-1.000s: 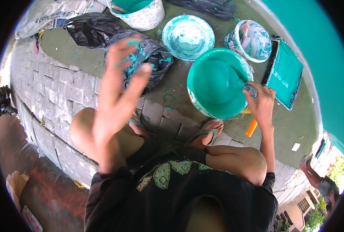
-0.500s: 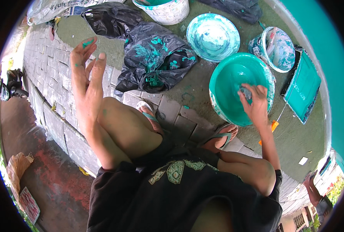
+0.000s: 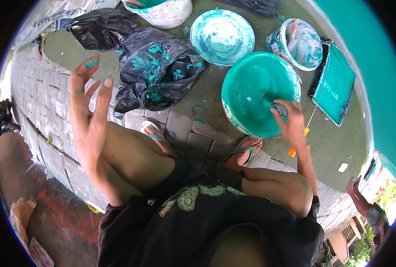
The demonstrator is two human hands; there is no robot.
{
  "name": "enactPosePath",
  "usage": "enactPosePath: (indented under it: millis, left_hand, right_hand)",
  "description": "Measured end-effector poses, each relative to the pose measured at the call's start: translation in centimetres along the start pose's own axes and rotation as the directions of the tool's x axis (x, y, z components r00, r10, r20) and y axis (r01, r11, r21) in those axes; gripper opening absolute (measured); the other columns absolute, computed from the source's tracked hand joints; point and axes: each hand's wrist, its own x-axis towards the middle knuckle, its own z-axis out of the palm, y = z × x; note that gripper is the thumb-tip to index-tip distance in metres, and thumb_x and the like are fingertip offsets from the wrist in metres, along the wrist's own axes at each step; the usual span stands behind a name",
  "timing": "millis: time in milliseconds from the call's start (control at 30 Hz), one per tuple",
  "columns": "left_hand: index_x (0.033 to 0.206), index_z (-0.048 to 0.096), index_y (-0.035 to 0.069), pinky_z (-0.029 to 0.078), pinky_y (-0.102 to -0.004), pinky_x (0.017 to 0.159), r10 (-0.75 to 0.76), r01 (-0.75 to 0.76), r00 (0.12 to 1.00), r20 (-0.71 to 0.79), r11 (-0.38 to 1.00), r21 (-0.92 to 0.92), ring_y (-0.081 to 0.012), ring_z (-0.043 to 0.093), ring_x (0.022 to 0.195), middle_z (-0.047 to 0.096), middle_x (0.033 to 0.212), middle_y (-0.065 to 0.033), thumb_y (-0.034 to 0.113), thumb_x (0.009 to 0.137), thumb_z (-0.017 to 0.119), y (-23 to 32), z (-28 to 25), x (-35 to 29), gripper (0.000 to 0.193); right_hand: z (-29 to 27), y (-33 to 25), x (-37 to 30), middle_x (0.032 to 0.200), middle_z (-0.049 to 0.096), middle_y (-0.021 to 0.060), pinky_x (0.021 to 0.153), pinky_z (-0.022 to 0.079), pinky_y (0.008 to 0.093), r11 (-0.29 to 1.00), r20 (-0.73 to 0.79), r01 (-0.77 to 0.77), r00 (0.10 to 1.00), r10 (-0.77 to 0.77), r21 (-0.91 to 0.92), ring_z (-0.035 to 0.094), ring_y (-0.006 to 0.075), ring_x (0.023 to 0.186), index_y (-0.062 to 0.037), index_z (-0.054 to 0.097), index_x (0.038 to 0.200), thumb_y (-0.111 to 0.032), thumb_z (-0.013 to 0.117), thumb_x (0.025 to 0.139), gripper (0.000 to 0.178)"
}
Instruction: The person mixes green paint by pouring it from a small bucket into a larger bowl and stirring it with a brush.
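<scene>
My right hand [image 3: 292, 122] pinches a small grey lump [image 3: 280, 108], perhaps a wad or a scraper piece; its kind is unclear. It is over the near right part of a round tub [image 3: 247, 84] coated inside with wet teal paint, and a smear of paint trails beside the fingers. Raised above my left knee, my left hand [image 3: 89, 107] has its fingers apart and holds nothing; teal paint marks its fingers. Nearest to that hand is a crumpled black plastic bag [image 3: 140, 66] splashed with teal paint.
Behind the tub stand a paint-stained round lid [image 3: 222, 38], a smeared bucket [image 3: 296, 44] and a white pail [image 3: 175, 13]. A teal paint tray [image 3: 336, 89] lies at the right by the teal wall [image 3: 378, 58]. An orange-handled roller [image 3: 299, 141] lies beside the tub. Another person's legs [image 3: 362, 200] show far right.
The view has shifted, so the ground things sit further left. Within the tub, my right hand has moved with the grey lump toward the near right rim. My left hand stays raised.
</scene>
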Motion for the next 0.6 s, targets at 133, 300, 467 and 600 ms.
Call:
enactPosePath:
  millis: [133,300,467,600]
  left_hand:
    - [0.129,0.050,0.005,0.040,-0.0445,0.101,0.024,-0.025,0.999,0.049,0.999,0.023,-0.0261,0.049,0.124,0.052,0.131,-0.0128,0.018,0.091,0.063,0.1,0.3,0.2,0.042]
    - [0.127,0.052,0.005,0.042,-0.0442,0.099,0.055,-0.057,0.996,0.067,0.998,0.033,-0.0275,0.050,0.123,0.054,0.129,-0.0130,0.017,0.090,0.063,0.5,1.1,0.2,0.040]
    - [0.126,0.052,0.004,0.043,-0.0434,0.098,0.054,-0.060,0.995,0.079,0.995,0.076,-0.0274,0.051,0.121,0.056,0.128,-0.0139,0.016,0.090,0.064,0.5,1.1,0.4,0.040]
    - [0.126,0.052,0.004,0.044,-0.0436,0.097,0.072,-0.078,0.994,0.080,0.994,0.073,-0.0268,0.052,0.120,0.056,0.127,-0.0148,0.017,0.089,0.064,1.2,1.7,0.5,0.041]
  right_hand:
    - [1.4,-0.8,0.2,0.076,0.063,0.0122,0.073,0.045,0.0381,0.993,-0.009,-0.035,0.999,0.036,0.111,0.056,0.0287,0.069,-0.0046,0.065,0.104,-0.011,0.073,0.081,0.026]
    - [-0.6,-1.5,1.8,0.083,0.064,0.0116,0.074,0.045,0.0373,0.991,-0.123,-0.103,0.986,0.114,0.089,0.055,0.0273,0.073,-0.0057,0.066,0.106,-0.012,0.074,0.081,0.027]
    - [-3.6,-1.2,2.7,0.087,0.065,0.0085,0.082,0.038,0.0365,0.959,-0.045,0.065,0.996,-0.081,-0.274,0.056,0.0257,0.079,-0.0073,0.066,0.104,-0.014,0.075,0.079,0.028]
    - [-1.5,0.6,1.8,0.088,0.066,0.0084,0.083,0.037,0.0369,0.964,-0.029,0.069,0.996,-0.079,-0.256,0.057,0.0256,0.080,-0.0073,0.066,0.104,-0.014,0.075,0.078,0.029]
